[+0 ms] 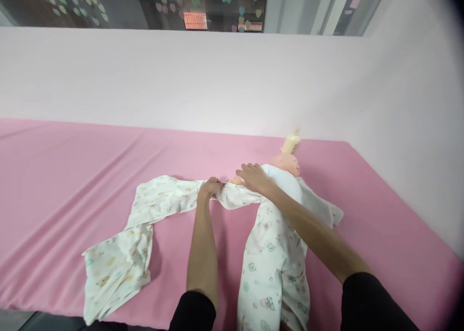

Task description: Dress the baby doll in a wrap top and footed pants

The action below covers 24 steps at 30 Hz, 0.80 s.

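The doll [286, 163] is laid right of centre in the frame, supported by the pink-covered table [174, 273]. White cloth [237, 197] is pinched by the left hand's [210, 187] closed fingers, seemingly for tautness. The doll's arm is covered, perhaps steadied, by 1 right hand [253, 176], fingers loosely extended; any grip underneath cannot be told.

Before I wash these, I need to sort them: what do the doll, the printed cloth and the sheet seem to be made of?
Doll: probably vinyl or plastic, smooth with a slight sheen where bare.
Printed cloth: thin matte fabric, perhaps cotton, since it creases softly.
Sheet: matte fabric, showing long wrinkles; cotton or polyester, hard to tell.
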Tool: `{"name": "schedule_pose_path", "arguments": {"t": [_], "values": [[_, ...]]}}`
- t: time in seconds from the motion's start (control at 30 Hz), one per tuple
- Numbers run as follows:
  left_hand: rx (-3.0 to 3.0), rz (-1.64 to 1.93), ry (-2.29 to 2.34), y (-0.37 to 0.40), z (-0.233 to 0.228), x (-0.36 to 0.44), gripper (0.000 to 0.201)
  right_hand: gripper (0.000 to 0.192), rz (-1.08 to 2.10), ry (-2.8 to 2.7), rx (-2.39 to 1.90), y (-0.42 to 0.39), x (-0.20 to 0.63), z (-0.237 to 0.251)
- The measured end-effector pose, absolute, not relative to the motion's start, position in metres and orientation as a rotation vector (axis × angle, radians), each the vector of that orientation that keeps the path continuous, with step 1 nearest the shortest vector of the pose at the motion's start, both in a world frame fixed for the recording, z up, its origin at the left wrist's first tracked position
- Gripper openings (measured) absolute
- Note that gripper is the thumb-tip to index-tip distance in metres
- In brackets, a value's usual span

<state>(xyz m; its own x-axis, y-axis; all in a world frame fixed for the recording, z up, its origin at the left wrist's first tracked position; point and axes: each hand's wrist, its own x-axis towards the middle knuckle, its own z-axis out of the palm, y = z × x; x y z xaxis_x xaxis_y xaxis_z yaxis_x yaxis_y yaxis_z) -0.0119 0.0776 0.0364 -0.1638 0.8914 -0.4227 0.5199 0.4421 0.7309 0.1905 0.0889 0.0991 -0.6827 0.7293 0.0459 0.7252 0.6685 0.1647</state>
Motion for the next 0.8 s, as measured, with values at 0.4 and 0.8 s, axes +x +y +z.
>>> {"name": "schedule_pose_path", "arguments": {"t": [0.4, 0.8], "values": [[1.052, 0.782, 1.605, 0.079, 0.032, -0.012, 0.009, 0.033, 0.279, 2.910, 1.380, 0.081, 0.181, 0.094], [0.986, 0.974, 1.541, 0.077, 0.048, -0.017, 0.041, 0.034, 0.080, 3.045, 1.342, 0.071, 0.164, 0.081]]}}
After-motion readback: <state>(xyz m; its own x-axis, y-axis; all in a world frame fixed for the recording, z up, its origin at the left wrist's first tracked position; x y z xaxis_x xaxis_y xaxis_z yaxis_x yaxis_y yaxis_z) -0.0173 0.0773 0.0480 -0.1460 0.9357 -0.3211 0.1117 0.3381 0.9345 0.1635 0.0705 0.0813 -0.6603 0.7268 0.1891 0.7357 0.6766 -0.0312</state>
